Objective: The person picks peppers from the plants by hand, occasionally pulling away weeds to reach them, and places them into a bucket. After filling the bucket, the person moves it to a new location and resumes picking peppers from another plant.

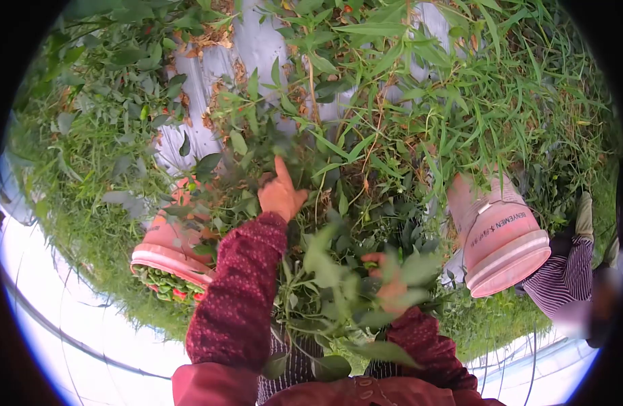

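My left hand (281, 193) reaches into the pepper plants (247, 199), thumb and index finger spread apart, its fingertips among the leaves. Nothing shows between those fingers. Lower and to the right, my right hand (391, 287) is partly covered by blurred leaves (328, 260) close to the camera. One of its fingers points left into the foliage; the others are hidden. A small green pepper (366, 215) hangs a little above this hand. Beside my left forearm stands a pink bucket (173, 237) with green and red peppers (169, 284) in it.
On the right is a second pink bucket (498, 233) with dark lettering and a wire handle. Just past it is another person in a striped garment (562, 277). Silvery plastic sheeting (261, 47) with dry leaves runs between the rows. Tall grassy weeds (514, 101) crowd the right side.
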Demonstrator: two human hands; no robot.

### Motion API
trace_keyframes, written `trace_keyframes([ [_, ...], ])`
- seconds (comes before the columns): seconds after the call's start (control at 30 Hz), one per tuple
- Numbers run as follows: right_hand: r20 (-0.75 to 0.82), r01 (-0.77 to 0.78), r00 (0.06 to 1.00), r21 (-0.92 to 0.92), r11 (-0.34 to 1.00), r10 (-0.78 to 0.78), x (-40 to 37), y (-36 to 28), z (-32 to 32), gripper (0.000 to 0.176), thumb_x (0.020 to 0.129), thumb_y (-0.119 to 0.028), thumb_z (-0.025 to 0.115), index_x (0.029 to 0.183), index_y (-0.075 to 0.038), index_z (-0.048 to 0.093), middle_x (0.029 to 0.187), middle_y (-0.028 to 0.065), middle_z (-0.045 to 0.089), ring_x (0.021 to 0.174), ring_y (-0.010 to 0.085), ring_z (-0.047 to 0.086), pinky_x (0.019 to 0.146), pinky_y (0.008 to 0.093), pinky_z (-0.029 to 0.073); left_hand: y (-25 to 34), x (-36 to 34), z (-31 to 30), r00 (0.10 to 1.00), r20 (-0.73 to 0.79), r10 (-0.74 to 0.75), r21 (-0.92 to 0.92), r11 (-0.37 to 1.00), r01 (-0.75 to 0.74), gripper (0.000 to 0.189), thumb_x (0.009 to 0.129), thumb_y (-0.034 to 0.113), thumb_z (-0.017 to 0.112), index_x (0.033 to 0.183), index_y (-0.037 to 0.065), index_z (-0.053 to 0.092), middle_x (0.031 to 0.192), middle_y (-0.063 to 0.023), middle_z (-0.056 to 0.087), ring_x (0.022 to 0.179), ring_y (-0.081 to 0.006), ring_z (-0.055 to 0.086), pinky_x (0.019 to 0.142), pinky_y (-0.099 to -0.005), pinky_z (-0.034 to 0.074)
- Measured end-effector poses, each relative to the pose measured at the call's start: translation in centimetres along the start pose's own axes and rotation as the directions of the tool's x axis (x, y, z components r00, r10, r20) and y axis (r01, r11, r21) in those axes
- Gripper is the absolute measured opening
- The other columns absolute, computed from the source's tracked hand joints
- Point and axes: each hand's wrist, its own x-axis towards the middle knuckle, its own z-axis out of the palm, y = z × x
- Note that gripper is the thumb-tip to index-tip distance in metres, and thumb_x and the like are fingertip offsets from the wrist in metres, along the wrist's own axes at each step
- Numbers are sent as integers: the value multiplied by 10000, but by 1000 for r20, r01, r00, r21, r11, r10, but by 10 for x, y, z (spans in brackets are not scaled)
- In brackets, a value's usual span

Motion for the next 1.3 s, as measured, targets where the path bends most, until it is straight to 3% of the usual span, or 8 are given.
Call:
trace_keyframes([
  [0.4, -75, 104, 985, -474, 874, -158, -3, -12, -21, 329, 821, -67, 624, 1126, -6, 516, 946, 57, 565, 793, 135, 557, 718, 249, 471, -45, -98, 28, 785, -333, 523, -42, 823, -566, 504, 613, 76, 660, 1107, 127, 574, 915, -111, 496, 868, -312, 512, 697, -416, 457],
  [0.5, -345, -371, 878, -53, 927, 332, 6, 2, -29, 174, 921, -114, 478, 1077, -85, 549, 831, 22, 573, 740, 140, 537, 669, 244, 451, -51, -105, 37, 744, -222, 630, 169, 777, -607, 449, 715, 144, 583, 1162, 177, 565, 977, -101, 490, 920, -279, 502, 772, -391, 455],
  [0.6, -134, 235, 907, -627, 743, -400, 15, -66, -16, 177, 870, -143, 580, 1041, -98, 584, 859, 39, 570, 781, 129, 552, 674, 243, 453, -43, -116, 33, 737, -265, 622, 117, 779, -615, 480, 728, 141, 563, 1205, 187, 540, 1041, -106, 494, 934, -276, 496, 802, -389, 445],
  [0.67, -242, -105, 966, -40, 994, 92, 26, -120, 7, 186, 856, -138, 602, 1026, -62, 585, 874, 19, 559, 784, 98, 531, 666, 211, 428, -42, -119, 36, 721, -239, 650, 142, 758, -636, 503, 735, 137, 550, 1235, 181, 520, 1119, -119, 489, 944, -272, 494, 823, -387, 435],
  [0.7, -170, 67, 966, -565, 822, -196, 31, -135, 17, 163, 866, -122, 585, 1006, -40, 574, 848, -18, 531, 744, 65, 489, 633, 187, 389, -41, -119, 39, 703, -236, 671, 181, 741, -647, 500, 737, 140, 548, 1235, 170, 521, 1142, -125, 486, 948, -272, 494, 826, -385, 432],
  [0.8, -118, -30, 993, -140, 990, 13, 44, -120, 15, 127, 867, -110, 579, 976, -45, 568, 814, -27, 522, 704, 52, 463, 602, 187, 377, -43, -120, 41, 678, -234, 696, 210, 717, -664, 490, 745, 148, 538, 1234, 141, 522, 1177, -139, 478, 962, -275, 492, 836, -386, 423],
  [1.07, 135, -84, 961, -691, 718, 243, -1, -161, -5, 150, 872, -166, 557, 934, -29, 550, 800, 35, 572, 732, 115, 549, 651, 268, 449, -43, -121, 45, 680, -184, 710, 194, 704, -683, 531, 736, 126, 548, 1264, 137, 501, 1176, -157, 469, 982, -297, 477, 859, -410, 402],
  [1.3, 218, -66, 970, -187, 980, 107, -2, -197, 4, 224, 924, -169, 467, 1098, -31, 497, 788, 36, 536, 649, 91, 484, 583, 228, 382, -46, -121, 46, 676, -211, 706, 203, 709, -676, 465, 768, 174, 542, 1228, 108, 524, 1150, -142, 481, 983, -276, 486, 861, -382, 403],
])
